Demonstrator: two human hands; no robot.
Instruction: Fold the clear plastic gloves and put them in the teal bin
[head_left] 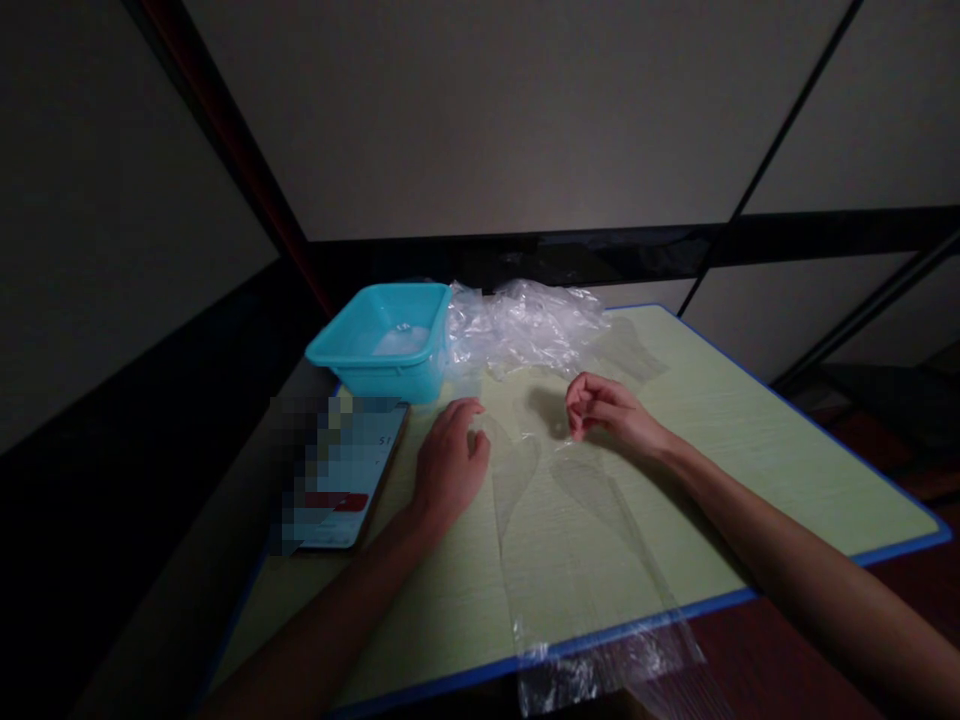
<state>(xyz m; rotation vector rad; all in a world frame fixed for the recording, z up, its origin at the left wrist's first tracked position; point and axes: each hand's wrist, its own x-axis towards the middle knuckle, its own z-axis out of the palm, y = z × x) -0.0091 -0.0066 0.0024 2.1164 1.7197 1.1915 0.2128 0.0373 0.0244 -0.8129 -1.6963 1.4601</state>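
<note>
A thin clear plastic bag (570, 560) lies flat on the table, its near end crumpled over the front edge. To its left, my left hand (452, 460) is open, thumb and fingertips apart with nothing between them. My right hand (611, 412) hovers by the bag's far end, fingers curled and closed toward the thumb. Its fingertips come close to the bag's upper edge; whether they pinch the film I cannot tell. Beyond both hands sits a heap of crumpled clear plastic bags (536, 322).
A turquoise basin (429, 375) with something whitish inside stands at the back left. In front of it lies a tablet-like device (341, 515), partly blurred. The pale green table (795, 480) has a blue edge. A panelled wall (495, 130) rises behind.
</note>
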